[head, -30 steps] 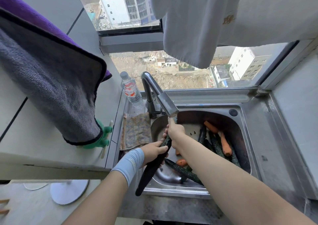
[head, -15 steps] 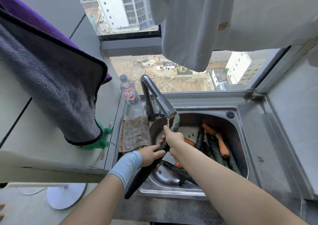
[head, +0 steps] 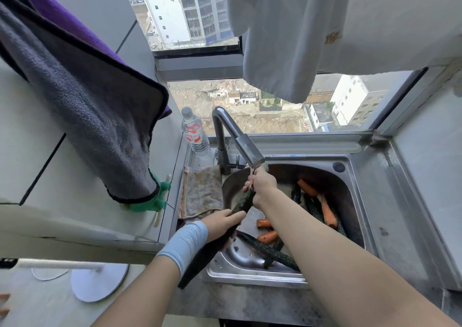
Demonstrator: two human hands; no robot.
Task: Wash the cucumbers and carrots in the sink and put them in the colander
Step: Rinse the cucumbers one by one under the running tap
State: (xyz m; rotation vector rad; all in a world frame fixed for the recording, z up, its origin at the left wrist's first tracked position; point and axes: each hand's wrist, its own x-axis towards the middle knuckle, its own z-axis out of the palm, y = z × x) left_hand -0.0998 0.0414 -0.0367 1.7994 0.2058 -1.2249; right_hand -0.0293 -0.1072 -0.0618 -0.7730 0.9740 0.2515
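One cucumber [head: 243,201] was held under the tap [head: 247,149], gripped by left hand [head: 220,226] & right hand [head: 260,186]. Other cucumbers [head: 265,249] & carrots [head: 327,213] lay below tap in sink [head: 350,166]; no colander seen, so task was judged early.

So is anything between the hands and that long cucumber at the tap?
Nothing visible. The left hand grips the cucumber around its middle, and the right hand grips its upper end, just under the faucet spout.
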